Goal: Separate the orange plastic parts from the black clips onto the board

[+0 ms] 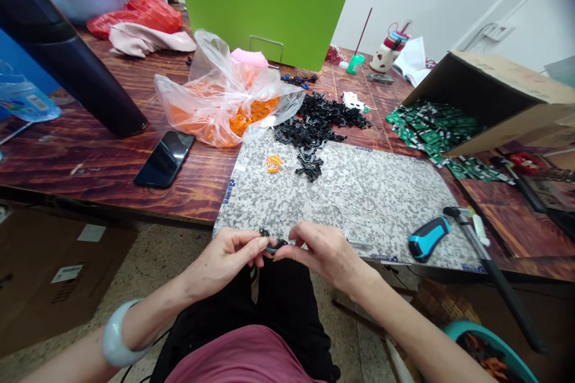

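Note:
Between my two hands, just off the front edge of the speckled board (359,191), is a small curved black part (275,246), partly covered by fingers. My left hand (236,254) pinches its left end between thumb and fingers. On its right end, the thumb and fingers of my right hand (321,251) close in. Farther up the board lie a small group of orange pieces (274,163) and a heap of black plastic parts (314,122). A blue and black screwdriver handle (429,238) rests on the board's right side, its shaft pointing left.
Left of the board are a phone (165,158), a dark bottle (76,60) and a clear bag (224,102) of orange pieces. At right, green circuit boards (435,125) spill from a cardboard box (503,84). A hammer (498,281) overhangs the front edge above a teal bucket (453,329).

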`<action>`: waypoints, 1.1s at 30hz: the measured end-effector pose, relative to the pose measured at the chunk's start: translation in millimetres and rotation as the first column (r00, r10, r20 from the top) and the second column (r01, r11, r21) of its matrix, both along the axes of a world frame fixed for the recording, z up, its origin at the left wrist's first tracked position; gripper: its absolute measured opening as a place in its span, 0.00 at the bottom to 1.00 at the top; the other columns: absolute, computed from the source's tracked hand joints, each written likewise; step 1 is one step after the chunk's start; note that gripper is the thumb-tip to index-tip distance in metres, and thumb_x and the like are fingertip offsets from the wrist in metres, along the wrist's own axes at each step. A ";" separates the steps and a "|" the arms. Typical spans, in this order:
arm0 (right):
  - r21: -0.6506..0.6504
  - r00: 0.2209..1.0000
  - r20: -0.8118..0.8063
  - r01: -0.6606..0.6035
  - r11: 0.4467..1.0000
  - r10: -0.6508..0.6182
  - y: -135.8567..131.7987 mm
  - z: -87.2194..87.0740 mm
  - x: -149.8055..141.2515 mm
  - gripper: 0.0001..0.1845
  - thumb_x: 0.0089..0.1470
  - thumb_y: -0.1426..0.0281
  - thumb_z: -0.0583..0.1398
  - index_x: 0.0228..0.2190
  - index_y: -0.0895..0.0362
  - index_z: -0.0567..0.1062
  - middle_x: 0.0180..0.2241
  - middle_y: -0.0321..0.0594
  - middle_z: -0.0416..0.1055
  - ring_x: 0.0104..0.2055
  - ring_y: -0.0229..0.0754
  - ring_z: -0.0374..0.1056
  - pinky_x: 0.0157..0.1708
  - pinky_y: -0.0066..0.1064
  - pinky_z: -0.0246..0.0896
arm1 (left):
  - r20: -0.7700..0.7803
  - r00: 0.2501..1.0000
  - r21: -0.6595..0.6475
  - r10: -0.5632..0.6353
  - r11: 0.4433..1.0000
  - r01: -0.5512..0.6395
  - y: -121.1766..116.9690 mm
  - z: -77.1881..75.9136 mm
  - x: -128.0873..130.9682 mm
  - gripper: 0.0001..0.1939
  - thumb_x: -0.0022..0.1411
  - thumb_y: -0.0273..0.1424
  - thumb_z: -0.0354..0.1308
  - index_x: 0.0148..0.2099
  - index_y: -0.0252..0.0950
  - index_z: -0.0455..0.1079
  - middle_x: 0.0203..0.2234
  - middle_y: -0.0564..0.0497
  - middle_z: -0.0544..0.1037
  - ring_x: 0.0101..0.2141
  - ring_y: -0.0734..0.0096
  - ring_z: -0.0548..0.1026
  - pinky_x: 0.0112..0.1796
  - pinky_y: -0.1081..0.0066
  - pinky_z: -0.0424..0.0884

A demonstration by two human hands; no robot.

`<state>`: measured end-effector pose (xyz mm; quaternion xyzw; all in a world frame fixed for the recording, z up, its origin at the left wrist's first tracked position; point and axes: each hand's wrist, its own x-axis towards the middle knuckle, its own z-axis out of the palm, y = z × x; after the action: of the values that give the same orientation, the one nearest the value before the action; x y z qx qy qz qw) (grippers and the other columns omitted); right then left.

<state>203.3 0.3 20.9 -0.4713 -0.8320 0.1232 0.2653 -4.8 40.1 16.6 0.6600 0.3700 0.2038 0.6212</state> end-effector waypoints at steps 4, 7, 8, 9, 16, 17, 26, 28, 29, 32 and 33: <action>0.019 0.988 -0.108 0.116 0.993 -0.114 -5.1 -7.6 -3.0 0.14 0.55 0.57 0.58 0.31 0.56 0.68 0.25 0.36 0.70 0.24 0.34 0.66 0.23 0.24 0.56 | 0.027 0.995 -0.044 0.099 0.994 -0.098 1.4 -2.6 4.5 0.14 0.62 0.36 0.53 0.36 0.33 0.77 0.20 0.51 0.75 0.24 0.71 0.70 0.26 0.75 0.65; 0.026 0.986 -0.119 0.119 0.993 -0.115 -5.6 -4.5 -5.7 0.13 0.56 0.59 0.58 0.34 0.57 0.68 0.28 0.38 0.71 0.27 0.36 0.67 0.25 0.24 0.59 | 0.013 0.996 -0.021 0.090 0.996 -0.090 0.7 -0.7 5.9 0.14 0.62 0.36 0.53 0.35 0.33 0.77 0.20 0.51 0.75 0.24 0.72 0.70 0.26 0.76 0.64; 0.016 0.987 -0.120 0.111 0.994 -0.109 -5.6 -2.8 -6.6 0.13 0.57 0.59 0.57 0.36 0.57 0.68 0.29 0.39 0.71 0.28 0.36 0.68 0.26 0.25 0.60 | 0.003 0.996 -0.001 0.088 0.996 -0.088 0.2 0.2 5.9 0.14 0.62 0.36 0.53 0.34 0.33 0.76 0.20 0.52 0.74 0.24 0.72 0.69 0.26 0.76 0.64; 0.004 0.987 -0.124 0.102 0.995 -0.101 -5.7 -1.3 -7.6 0.13 0.58 0.60 0.56 0.38 0.57 0.68 0.31 0.40 0.71 0.30 0.37 0.68 0.27 0.25 0.62 | -0.007 0.996 0.020 0.089 0.996 -0.088 -0.5 0.9 5.7 0.14 0.62 0.36 0.53 0.32 0.33 0.76 0.20 0.52 0.73 0.24 0.72 0.69 0.26 0.77 0.64; -0.099 0.968 -0.213 0.115 0.988 -0.134 -10.3 -1.1 -18.7 0.06 0.59 0.69 0.57 0.39 0.56 0.69 0.37 0.42 0.69 0.37 0.38 0.68 0.35 0.27 0.65 | -0.024 0.996 0.091 0.082 0.993 -0.080 -2.7 0.3 5.3 0.17 0.63 0.35 0.50 0.26 0.32 0.69 0.20 0.54 0.70 0.24 0.74 0.66 0.27 0.76 0.61; -0.146 0.957 -0.250 0.112 0.983 -0.147 -11.0 -1.9 -20.7 0.06 0.59 0.70 0.57 0.39 0.56 0.68 0.37 0.41 0.70 0.35 0.37 0.68 0.34 0.26 0.65 | -0.029 0.997 0.103 0.078 0.992 -0.075 -2.8 -0.5 5.4 0.17 0.64 0.35 0.49 0.26 0.32 0.69 0.20 0.54 0.69 0.24 0.74 0.66 0.26 0.76 0.61; -0.400 0.899 -0.358 0.097 0.911 -0.253 -11.3 6.7 -29.7 0.03 0.55 0.75 0.57 0.34 0.59 0.71 0.29 0.37 0.70 0.28 0.34 0.65 0.28 0.24 0.59 | -0.125 0.991 0.298 0.037 0.955 0.002 -3.1 -7.1 3.4 0.19 0.66 0.34 0.46 0.24 0.33 0.64 0.20 0.56 0.63 0.24 0.75 0.62 0.26 0.75 0.57; -0.437 0.900 -0.356 0.075 0.896 -0.249 -10.8 8.0 -28.8 0.02 0.56 0.75 0.57 0.34 0.59 0.70 0.27 0.36 0.69 0.26 0.34 0.63 0.27 0.24 0.57 | -0.137 0.990 0.321 0.013 0.947 0.032 -2.5 -6.9 2.6 0.18 0.66 0.33 0.45 0.24 0.33 0.63 0.19 0.57 0.61 0.23 0.76 0.61 0.26 0.75 0.56; -0.450 0.903 -0.354 0.062 0.891 -0.242 -10.6 8.2 -28.0 0.02 0.56 0.75 0.57 0.34 0.59 0.70 0.27 0.36 0.69 0.26 0.33 0.62 0.26 0.23 0.56 | -0.141 0.990 0.332 0.002 0.942 0.046 -2.3 -6.7 2.3 0.18 0.66 0.32 0.45 0.23 0.34 0.62 0.19 0.57 0.60 0.23 0.76 0.60 0.26 0.75 0.55; -0.453 0.920 -0.342 0.017 0.891 -0.192 -10.0 8.1 -25.4 0.02 0.56 0.76 0.56 0.34 0.58 0.68 0.27 0.35 0.67 0.26 0.33 0.62 0.27 0.23 0.55 | -0.161 0.987 0.354 -0.017 0.933 0.074 -1.7 -6.1 2.3 0.19 0.66 0.31 0.45 0.22 0.35 0.58 0.18 0.58 0.58 0.22 0.77 0.58 0.25 0.75 0.54; -0.446 0.927 -0.336 0.001 0.895 -0.168 -9.8 8.0 -24.5 0.02 0.56 0.76 0.56 0.34 0.58 0.67 0.27 0.34 0.67 0.27 0.33 0.62 0.27 0.23 0.55 | -0.173 0.985 0.354 -0.021 0.932 0.082 -1.6 -5.9 2.4 0.19 0.66 0.31 0.45 0.22 0.35 0.56 0.18 0.58 0.57 0.22 0.77 0.57 0.25 0.75 0.53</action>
<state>178.8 -9.5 29.0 -0.5238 -0.6969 0.3809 0.3081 -2.4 38.5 10.7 0.7867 0.3594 0.1959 0.4620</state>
